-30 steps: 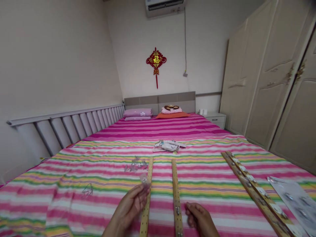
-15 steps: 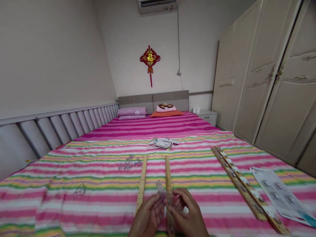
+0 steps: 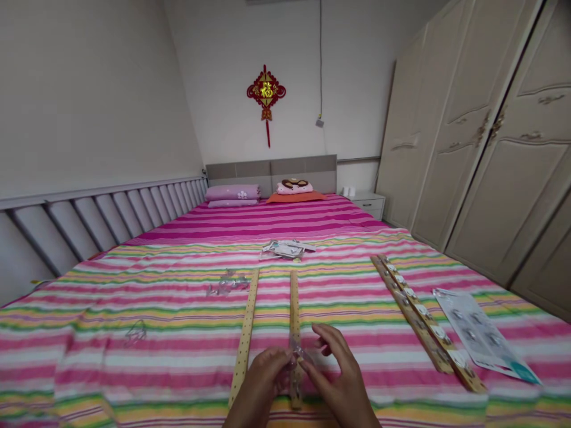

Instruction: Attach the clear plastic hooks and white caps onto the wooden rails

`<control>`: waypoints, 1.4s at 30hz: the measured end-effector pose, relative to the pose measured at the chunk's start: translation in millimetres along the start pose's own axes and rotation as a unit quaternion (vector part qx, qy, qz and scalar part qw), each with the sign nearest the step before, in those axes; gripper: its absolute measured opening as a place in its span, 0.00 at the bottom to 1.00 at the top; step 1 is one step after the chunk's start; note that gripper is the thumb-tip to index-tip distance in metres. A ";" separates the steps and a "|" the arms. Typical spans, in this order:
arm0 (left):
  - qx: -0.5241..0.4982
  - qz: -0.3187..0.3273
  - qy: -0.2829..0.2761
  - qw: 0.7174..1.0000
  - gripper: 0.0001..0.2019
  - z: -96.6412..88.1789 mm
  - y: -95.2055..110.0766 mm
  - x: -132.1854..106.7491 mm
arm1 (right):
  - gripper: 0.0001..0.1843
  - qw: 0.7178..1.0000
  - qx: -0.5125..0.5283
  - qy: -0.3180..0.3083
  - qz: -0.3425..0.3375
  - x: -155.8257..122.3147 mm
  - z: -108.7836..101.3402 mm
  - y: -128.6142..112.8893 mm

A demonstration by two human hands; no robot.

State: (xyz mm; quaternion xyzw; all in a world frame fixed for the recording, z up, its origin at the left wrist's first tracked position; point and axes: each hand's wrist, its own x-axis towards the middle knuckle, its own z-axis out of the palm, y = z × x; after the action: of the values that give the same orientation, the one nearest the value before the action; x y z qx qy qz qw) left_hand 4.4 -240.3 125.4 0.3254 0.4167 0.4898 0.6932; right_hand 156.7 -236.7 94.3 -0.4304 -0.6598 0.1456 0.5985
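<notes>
Left hand: The left hand point(image 3: 261, 385) was nearest to the camera, and it lay above the lower part of a perforated wooden strip point(image 3: 244, 345).

Right hand: The right hand point(image 3: 341, 380) was just beside the left hand, above a second perforated wooden strip point(image 3: 294, 315).

Grip: Both hands pinched one small clear plastic packet point(image 3: 297, 353) between them. The fingers of the left hand were pressed together, and the fingers of the right hand were a little spread. The exact contact was too small to tell.

Packet place: The small clear plastic packet was in the air over the second strip, close to its lower end, and its shape was hard to read.

Strips: The two strips lay apart on a striped bedspread point(image 3: 134, 368). Their long axes pointed away from the person, toward the headboard, and the first strip leaned slightly.

Around: Loose clear pieces point(image 3: 227, 283) lay just left of the first strip. One more clear piece point(image 3: 135, 333) lay further left.

Right side: Two joined strips with round fittings point(image 3: 414, 312) lay diagonally, near a blister sheet point(image 3: 477, 334) that held round parts in its pockets.

Far: A pile of packets and papers point(image 3: 285, 249) lay beyond the strips. Behind it were pillows point(image 3: 232, 195), a headboard point(image 3: 270, 169) and a wardrobe point(image 3: 473, 131).
</notes>
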 end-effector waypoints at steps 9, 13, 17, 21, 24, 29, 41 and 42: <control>0.088 -0.008 0.029 0.996 0.17 -2.3 -5.9 3.1 | 0.13 0.977 0.133 0.008 0.169 3.2 -5.7 2.8; 0.051 -0.052 0.036 0.997 0.19 -3.1 -11.0 5.2 | 0.12 0.968 0.162 -0.007 0.192 4.8 -6.5 0.6; 0.022 -0.082 0.052 0.995 0.19 -5.1 -16.5 7.4 | 0.12 0.968 0.165 -0.019 0.188 8.1 -7.4 -0.3; 0.008 -0.080 0.054 0.995 0.21 -4.2 -15.5 7.1 | 0.13 0.962 0.176 -0.015 0.209 7.9 -5.1 5.2; 0.010 -0.054 0.045 0.998 0.21 -2.5 -14.3 7.0 | 0.15 0.951 0.192 -0.008 0.241 6.8 -1.9 12.0; 0.015 -0.050 0.039 0.998 0.21 -3.4 -18.8 10.3 | 0.14 0.936 0.210 -0.005 0.282 7.3 -0.4 17.5; 0.075 -0.069 0.042 0.994 0.26 -8.5 -26.4 17.7 | 0.10 0.893 0.249 0.020 0.373 12.3 2.5 14.9; 0.084 -0.071 0.046 0.993 0.27 -10.2 -27.5 18.9 | 0.10 0.891 0.251 0.020 0.379 12.8 2.4 15.8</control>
State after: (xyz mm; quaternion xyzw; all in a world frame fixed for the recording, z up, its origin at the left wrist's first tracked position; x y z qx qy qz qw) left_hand 9.8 -230.3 92.3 0.3294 0.5101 0.4168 0.6764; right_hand 161.8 -217.1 91.1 -0.4856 -0.3762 0.5134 0.5992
